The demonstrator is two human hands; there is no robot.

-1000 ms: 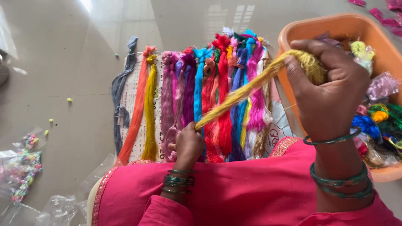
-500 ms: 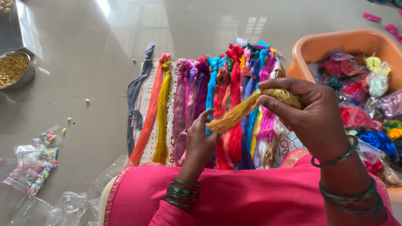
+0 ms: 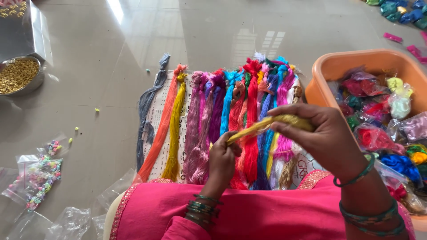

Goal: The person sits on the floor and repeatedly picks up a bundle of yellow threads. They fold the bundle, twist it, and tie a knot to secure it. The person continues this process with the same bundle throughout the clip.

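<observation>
Fingers of my left hand (image 3: 222, 158) and right hand (image 3: 322, 133) pinch the yellow thread bundle (image 3: 267, 124) at both ends, keeping it straight.

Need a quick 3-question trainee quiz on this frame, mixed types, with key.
1. True or false: the left hand and right hand both hold the yellow thread skein.
2. Which side of the person is the orange plastic tub? A) left B) right
3. Fill in: the round metal bowl holds ___ coloured beads.

Key: 1 true; 2 B; 3 gold.
</observation>
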